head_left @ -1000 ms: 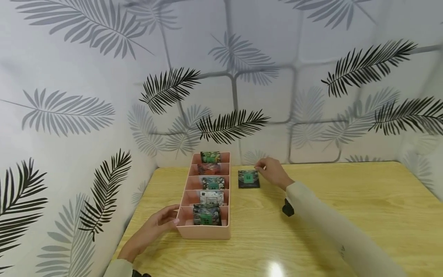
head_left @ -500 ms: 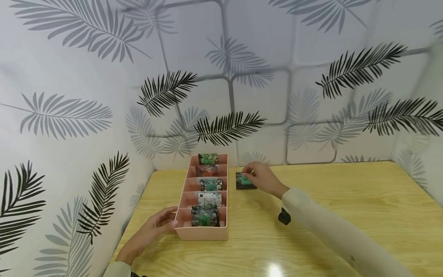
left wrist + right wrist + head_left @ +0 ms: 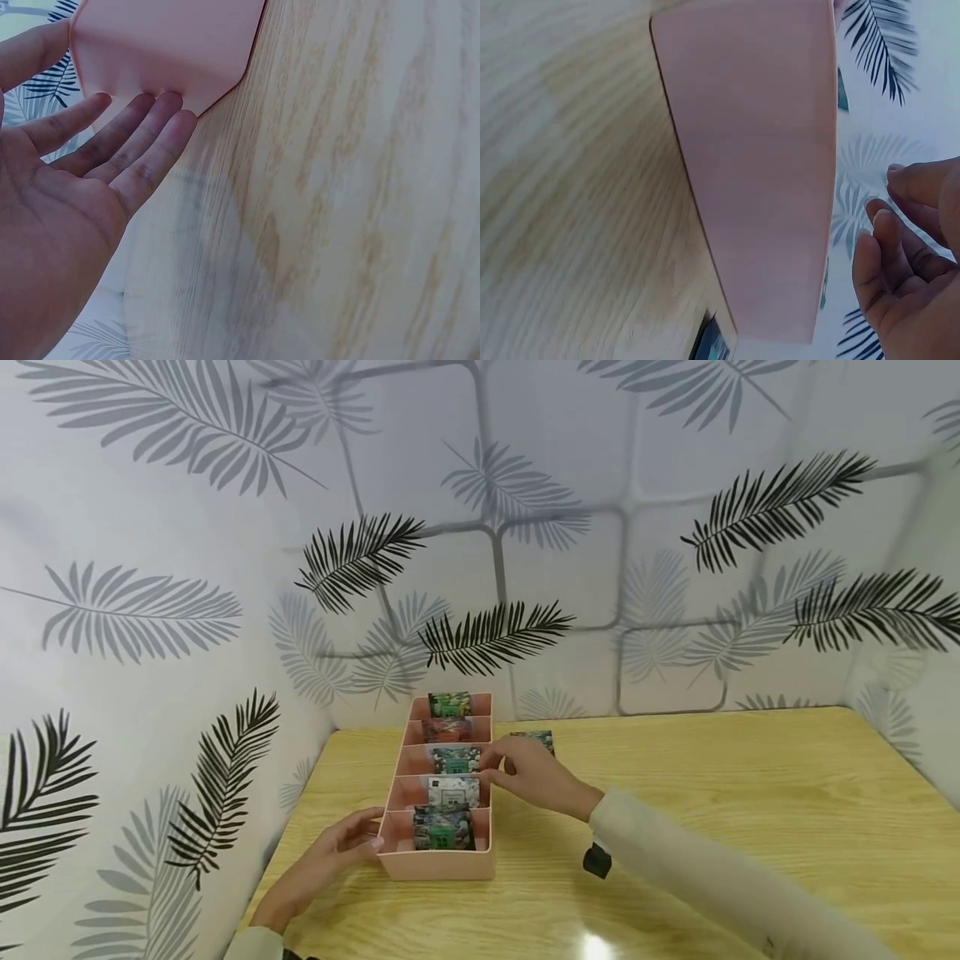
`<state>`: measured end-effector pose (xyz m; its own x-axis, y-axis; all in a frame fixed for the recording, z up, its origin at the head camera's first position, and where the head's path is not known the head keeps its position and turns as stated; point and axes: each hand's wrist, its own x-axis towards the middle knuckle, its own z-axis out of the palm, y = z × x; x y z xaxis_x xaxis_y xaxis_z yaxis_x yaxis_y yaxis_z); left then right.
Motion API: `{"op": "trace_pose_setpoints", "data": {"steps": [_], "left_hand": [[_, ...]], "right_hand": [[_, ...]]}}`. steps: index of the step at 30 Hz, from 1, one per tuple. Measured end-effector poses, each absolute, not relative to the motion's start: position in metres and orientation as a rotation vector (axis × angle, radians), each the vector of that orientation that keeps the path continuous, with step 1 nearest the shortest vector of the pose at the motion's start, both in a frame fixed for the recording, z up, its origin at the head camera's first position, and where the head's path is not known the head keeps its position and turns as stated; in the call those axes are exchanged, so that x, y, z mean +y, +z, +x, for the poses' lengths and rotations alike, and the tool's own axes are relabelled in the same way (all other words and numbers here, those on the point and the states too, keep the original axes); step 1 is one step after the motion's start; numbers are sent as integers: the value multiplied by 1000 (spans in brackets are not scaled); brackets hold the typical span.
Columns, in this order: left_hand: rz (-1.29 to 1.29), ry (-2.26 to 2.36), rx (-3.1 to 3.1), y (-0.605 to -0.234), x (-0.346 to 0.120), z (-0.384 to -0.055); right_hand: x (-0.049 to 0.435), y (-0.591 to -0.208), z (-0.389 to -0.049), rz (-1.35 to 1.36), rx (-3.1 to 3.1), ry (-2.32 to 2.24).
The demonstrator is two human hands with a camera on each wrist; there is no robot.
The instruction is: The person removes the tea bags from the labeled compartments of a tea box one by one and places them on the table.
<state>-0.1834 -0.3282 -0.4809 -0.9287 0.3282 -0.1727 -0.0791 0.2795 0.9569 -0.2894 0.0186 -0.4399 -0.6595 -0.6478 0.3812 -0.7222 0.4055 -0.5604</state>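
Note:
A long pink divided box (image 3: 435, 865) stands on the table, with small printed packets in its compartments. My left hand (image 3: 333, 856) is at its near left corner. In the left wrist view the fingertips (image 3: 171, 101) touch the outer wall, fingers nearly straight, thumb at the rim. My right hand (image 3: 536, 777) reaches over the box's right rim beside a green-and-dark packet (image 3: 456, 761) and a whitish packet (image 3: 453, 793). Its fingers are loosely bent, and nothing shows between thumb and fingers in the right wrist view. Behind it, a dark packet (image 3: 542, 739) lies on the table, partly hidden.
In the near compartment sit dark packets (image 3: 442, 828). Farther back are a reddish packet (image 3: 447, 730) and a green-yellow packet (image 3: 450, 703). The wooden table (image 3: 712, 793) meets a leaf-patterned wall covering (image 3: 570, 660) at the back and left.
My right hand has moved left and toward me, from the dark packet on the table to the box's right rim. The packet stays on the table. The left hand keeps its place.

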Motion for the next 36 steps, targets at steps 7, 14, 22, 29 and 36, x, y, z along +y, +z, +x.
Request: {"op": "trace_pose_setpoints", "data": {"steps": [7, 14, 22, 29, 36], "left_hand": [[226, 1691, 2221, -483, -328, -184], [212, 1690, 2223, -481, -327, -185], [204, 1676, 2239, -482, -326, -183], [178, 1683, 2235, -483, -328, -184], [190, 1677, 2242, -483, -326, -183]], "right_hand": [[2, -440, -269, 1372, -2565, 1115], [-8, -438, -257, 1433, -2649, 815], [-11, -446, -250, 1447, -2627, 696], [-15, -448, -245, 1421, -2590, 677], [-15, -446, -242, 1381, -2600, 621]]}}
